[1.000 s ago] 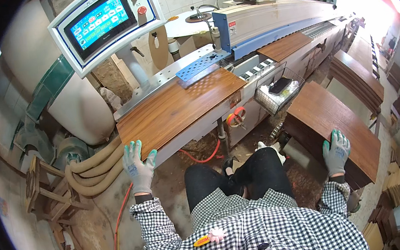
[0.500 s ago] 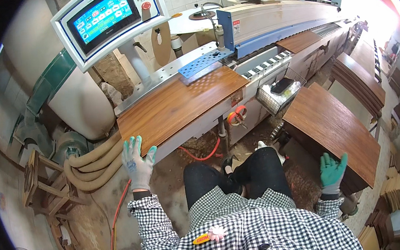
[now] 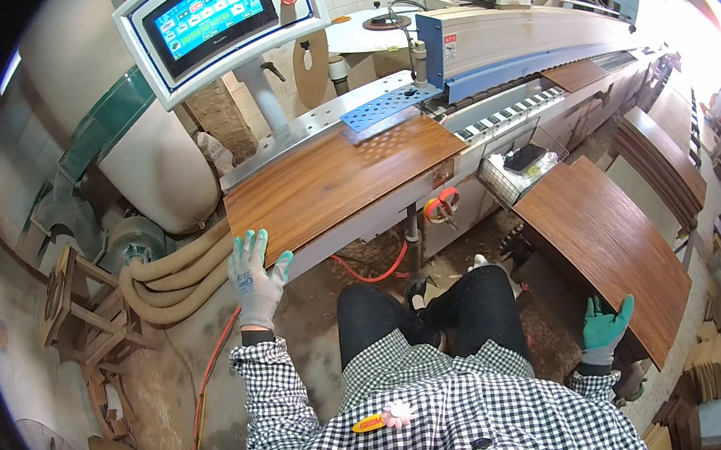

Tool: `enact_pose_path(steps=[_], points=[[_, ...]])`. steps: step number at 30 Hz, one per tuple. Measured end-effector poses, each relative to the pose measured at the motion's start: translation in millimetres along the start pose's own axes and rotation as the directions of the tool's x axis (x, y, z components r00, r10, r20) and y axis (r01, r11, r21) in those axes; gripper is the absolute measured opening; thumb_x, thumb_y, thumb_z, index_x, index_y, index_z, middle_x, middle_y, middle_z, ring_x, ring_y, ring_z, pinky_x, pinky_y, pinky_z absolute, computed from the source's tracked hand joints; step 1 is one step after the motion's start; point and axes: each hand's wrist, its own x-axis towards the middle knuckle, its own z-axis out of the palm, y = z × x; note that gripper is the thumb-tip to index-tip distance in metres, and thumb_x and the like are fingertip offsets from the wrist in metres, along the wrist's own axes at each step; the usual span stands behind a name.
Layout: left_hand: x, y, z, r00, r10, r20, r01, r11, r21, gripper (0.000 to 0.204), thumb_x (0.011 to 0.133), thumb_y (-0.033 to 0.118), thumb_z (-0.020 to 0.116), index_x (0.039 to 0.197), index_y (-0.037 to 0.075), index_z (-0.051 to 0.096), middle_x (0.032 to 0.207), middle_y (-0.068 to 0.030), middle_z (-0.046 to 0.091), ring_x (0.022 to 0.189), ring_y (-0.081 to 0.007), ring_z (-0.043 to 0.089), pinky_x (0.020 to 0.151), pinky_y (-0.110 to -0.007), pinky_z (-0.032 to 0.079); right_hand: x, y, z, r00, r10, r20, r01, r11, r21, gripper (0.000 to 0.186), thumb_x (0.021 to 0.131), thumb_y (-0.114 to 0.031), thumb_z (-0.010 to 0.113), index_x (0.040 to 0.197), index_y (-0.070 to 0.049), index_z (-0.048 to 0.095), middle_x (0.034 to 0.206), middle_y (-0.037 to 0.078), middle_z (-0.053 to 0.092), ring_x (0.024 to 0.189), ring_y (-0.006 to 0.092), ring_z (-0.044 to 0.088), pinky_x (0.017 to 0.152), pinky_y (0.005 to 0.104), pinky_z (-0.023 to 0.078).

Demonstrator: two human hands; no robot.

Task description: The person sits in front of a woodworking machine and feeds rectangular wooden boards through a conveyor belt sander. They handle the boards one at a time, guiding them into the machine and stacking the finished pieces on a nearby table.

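Observation:
My left hand [image 3: 259,275], in a grey glove with green fingertips, rests with fingers apart on the near left corner of a brown wood-grain board [image 3: 339,188] lying on the machine's infeed bed. A perforated blue plate [image 3: 388,108] is over that board's far side. My right hand [image 3: 604,327], palm turned up, grips the near edge of the top board [image 3: 610,256] on the stack at my right; some fingertips are hidden at the edge.
A control screen [image 3: 208,26] stands above the machine [image 3: 519,59]. A wire basket [image 3: 506,188] holds a dark object. Further board stacks [image 3: 652,159] stand right. Hoses [image 3: 171,306], a wooden stool [image 3: 79,307] and a red hose [image 3: 203,400] are left.
My right hand has left the stack's top face, turned palm up and taken the board's edge. The top board has shifted slightly toward me. The view has shifted slightly.

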Motion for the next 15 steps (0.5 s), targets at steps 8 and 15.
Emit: enact_pose_path(steps=[8, 15], points=[[-28, -22, -13, 0.998, -0.065, -0.007, 0.065, 0.997, 0.032, 0.063, 0.092, 0.039, 0.069, 0.147, 0.017, 0.047, 0.149, -0.0139, 0.048, 0.142, -0.0369, 0.037, 0.115, -0.052, 0.027, -6, 4, 3, 1.0, 0.001, 0.006, -0.001, 1.0, 0.023, 0.062, 0.087, -0.05, 0.073, 0.135, -0.019, 0.051, 0.127, 0.006, 0.054, 0.108, 0.03, 0.053, 0.1, 0.046, 0.045], [-37, -31, -2, 0.996, -0.073, -0.047, 0.064, 0.984, -0.164, 0.06, 0.095, 0.025, 0.067, 0.149, 0.016, 0.043, 0.15, -0.0121, 0.048, 0.141, -0.036, 0.038, 0.115, -0.049, 0.029, 0, 3, -3, 1.0, 0.011, 0.002, -0.012, 0.999, 0.031, 0.062, 0.086, -0.05, 0.073, 0.135, -0.019, 0.051, 0.126, 0.006, 0.056, 0.109, 0.0301, 0.053, 0.099, 0.045, 0.045]])
